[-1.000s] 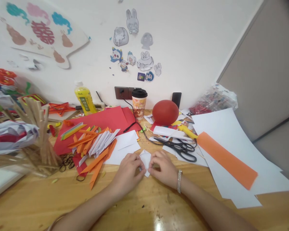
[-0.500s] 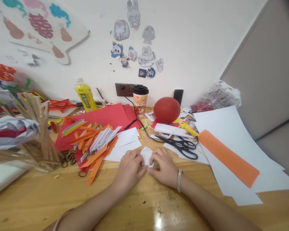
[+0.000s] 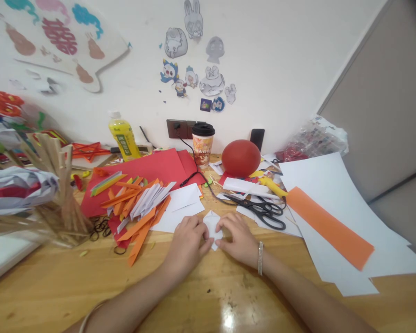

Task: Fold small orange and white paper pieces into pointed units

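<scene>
A small piece of folded white paper [image 3: 212, 225] lies on the wooden table [image 3: 180, 296], pointed at its top and bottom ends. My left hand [image 3: 190, 240] has its fingers closed on the paper's left edge. From the right side, my right hand [image 3: 236, 238] pinches the same paper, its thumb near the lower part. Black scissors [image 3: 263, 210] rest just beyond my right hand. White sheets [image 3: 182, 203] lie behind my left hand, beside a pile of folded orange and white strips [image 3: 142, 201].
A red balloon [image 3: 241, 158], a lidded cup [image 3: 203, 145] and a yellow bottle [image 3: 124, 138] stand near the wall. Large white sheets [image 3: 333, 199] with an orange strip [image 3: 329, 226] lie at right. Wooden sticks [image 3: 64, 185] stand at left.
The paper's lower end now shows as a point below my fingertips. My thumbs have moved slightly apart, and my right hand has shifted a little to the right.
</scene>
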### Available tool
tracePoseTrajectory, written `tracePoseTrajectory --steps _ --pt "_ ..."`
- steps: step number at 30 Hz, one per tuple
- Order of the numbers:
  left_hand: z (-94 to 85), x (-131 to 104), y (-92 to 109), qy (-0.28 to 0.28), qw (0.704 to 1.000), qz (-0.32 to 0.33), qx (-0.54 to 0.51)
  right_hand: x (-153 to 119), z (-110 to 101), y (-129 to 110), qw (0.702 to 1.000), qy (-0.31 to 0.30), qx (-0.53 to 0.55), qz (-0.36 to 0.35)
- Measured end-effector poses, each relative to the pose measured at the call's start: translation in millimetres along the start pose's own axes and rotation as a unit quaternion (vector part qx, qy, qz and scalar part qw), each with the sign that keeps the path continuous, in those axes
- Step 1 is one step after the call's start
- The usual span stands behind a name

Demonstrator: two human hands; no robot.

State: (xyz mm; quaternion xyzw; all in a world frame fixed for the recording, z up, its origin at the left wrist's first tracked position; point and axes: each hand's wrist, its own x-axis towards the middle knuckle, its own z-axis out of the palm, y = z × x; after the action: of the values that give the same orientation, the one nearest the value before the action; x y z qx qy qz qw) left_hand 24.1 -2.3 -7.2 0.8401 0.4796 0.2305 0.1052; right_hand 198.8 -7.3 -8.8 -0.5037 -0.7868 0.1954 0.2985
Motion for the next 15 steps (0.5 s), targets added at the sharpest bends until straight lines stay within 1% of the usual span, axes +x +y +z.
tracePoseTrajectory --steps 3,8,15 --pt "-0.2 -0.3 0.0 -0.002 1.000 0.001 -0.001 1.9 2.0 2.7 1.000 -0.006 0.001 0.006" --pt "-1.5 -0.5 -0.1 0.002 1.000 -0.007 -0.006 2.2 3.2 5.6 1.000 0.015 0.018 0.009" --pt "-2.0 -1.9 -3.5 0.034 0.998 -0.038 -0.038 0.0 1.9 -0.6 1.000 -0.013 -0.015 0.021"
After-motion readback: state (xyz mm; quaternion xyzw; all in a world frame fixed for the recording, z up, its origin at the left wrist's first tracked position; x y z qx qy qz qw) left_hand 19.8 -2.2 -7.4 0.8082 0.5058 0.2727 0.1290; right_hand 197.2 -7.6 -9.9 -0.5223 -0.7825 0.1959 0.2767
